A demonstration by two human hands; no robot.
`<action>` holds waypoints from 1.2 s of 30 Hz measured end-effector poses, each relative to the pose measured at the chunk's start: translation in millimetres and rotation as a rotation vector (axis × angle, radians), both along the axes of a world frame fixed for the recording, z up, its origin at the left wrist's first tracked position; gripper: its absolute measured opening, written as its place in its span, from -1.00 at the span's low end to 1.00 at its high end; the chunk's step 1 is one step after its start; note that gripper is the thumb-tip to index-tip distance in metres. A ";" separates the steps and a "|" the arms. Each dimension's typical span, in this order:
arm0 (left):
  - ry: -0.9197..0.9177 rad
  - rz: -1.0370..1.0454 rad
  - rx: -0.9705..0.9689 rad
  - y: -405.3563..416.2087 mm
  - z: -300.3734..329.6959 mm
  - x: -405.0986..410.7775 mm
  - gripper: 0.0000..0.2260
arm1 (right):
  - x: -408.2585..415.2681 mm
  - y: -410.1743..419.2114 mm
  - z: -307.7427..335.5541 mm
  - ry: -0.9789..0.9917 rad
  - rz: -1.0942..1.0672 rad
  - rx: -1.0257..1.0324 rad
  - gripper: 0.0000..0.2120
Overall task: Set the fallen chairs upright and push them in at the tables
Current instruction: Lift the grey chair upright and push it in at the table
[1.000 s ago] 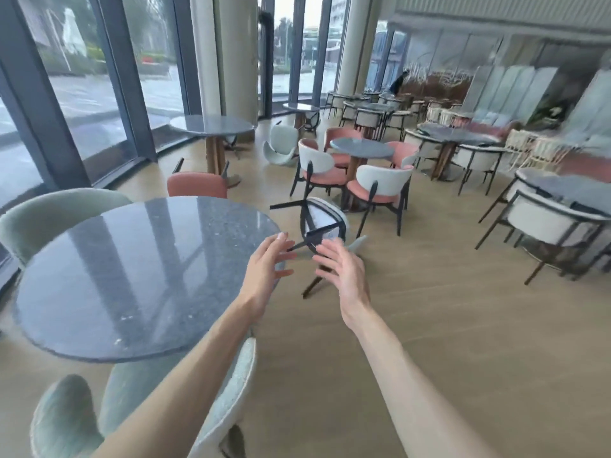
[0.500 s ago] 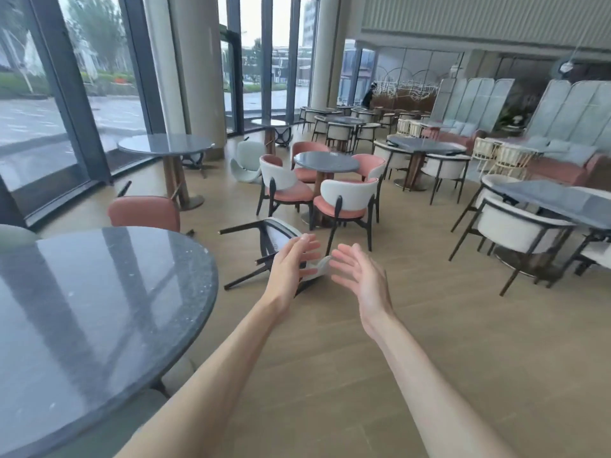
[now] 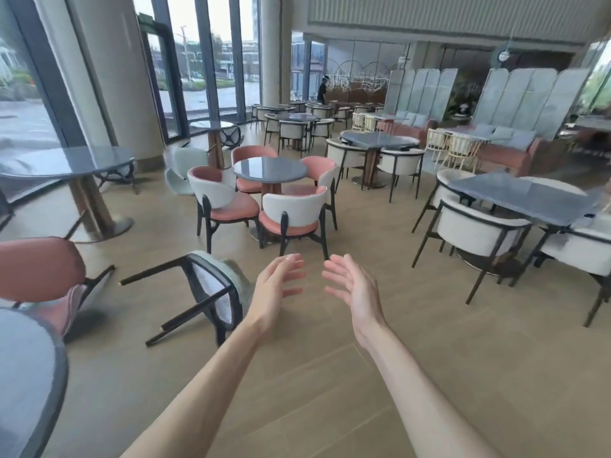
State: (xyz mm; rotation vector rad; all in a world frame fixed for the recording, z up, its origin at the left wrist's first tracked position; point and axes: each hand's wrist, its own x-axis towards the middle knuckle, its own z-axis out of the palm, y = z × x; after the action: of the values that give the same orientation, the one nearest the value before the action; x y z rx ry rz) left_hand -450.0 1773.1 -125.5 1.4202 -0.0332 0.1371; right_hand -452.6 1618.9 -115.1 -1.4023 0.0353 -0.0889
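Centrally, fallen chair (image 3: 216,294): tipped on its side on the wooden floor (image 3: 413,375), pale underside of seat facing the camera, dark legs pointing left, greenish upholstery toward the right, partly hidden behind the left forearm. Left hand (image 3: 277,285): held out above the floor just right of the chair, fingers spread and relaxed, palm turned inward, gripping nothing; contact with the chair not discernible. Right hand (image 3: 355,285): beside the left, apart from it, fingers likewise spread, palm facing the left hand, holding nothing. Pink chair (image 3: 43,272): at far left, tilted, near the fallen chair's legs. Round desk (image 3: 29,385): grey top, lower left corner, only partly in view. Second round desk (image 3: 69,161): at left by the windows, on a single pedestal. Small round desk (image 3: 270,169): beyond the hands, ringed by four upright pink-and-white chairs pushed in close. Pale green chair (image 3: 185,171): lying tipped behind that group, near a column. Square desk (image 3: 525,200): at right, with white tub chairs around it.
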 end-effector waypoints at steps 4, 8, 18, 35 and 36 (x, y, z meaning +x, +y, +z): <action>0.016 0.074 -0.003 -32.3 -20.2 94.4 -0.72 | 105.4 -25.6 -23.5 0.004 0.075 -0.001 -0.66; 0.049 0.258 -0.106 -63.0 -23.7 202.0 -0.75 | 228.1 -44.8 -31.4 0.072 0.238 -0.014 -0.65; 0.037 0.545 -0.137 -31.5 -12.1 442.1 -0.75 | 516.1 -36.5 -10.6 -0.020 0.393 -0.085 -0.72; 0.036 0.670 -0.065 54.3 -14.4 891.9 -0.74 | 982.9 51.9 -0.8 -0.008 0.493 -0.184 -0.77; 0.043 0.739 -0.077 66.8 -22.8 907.6 -0.73 | 1009.7 67.6 -8.2 -0.007 0.551 -0.183 -0.76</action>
State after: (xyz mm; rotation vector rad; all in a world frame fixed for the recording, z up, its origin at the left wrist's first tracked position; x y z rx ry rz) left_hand 457.6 1839.8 -148.2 1.2998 0.5312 0.7079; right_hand 557.1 1686.5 -123.2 -1.5488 -0.3719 0.3685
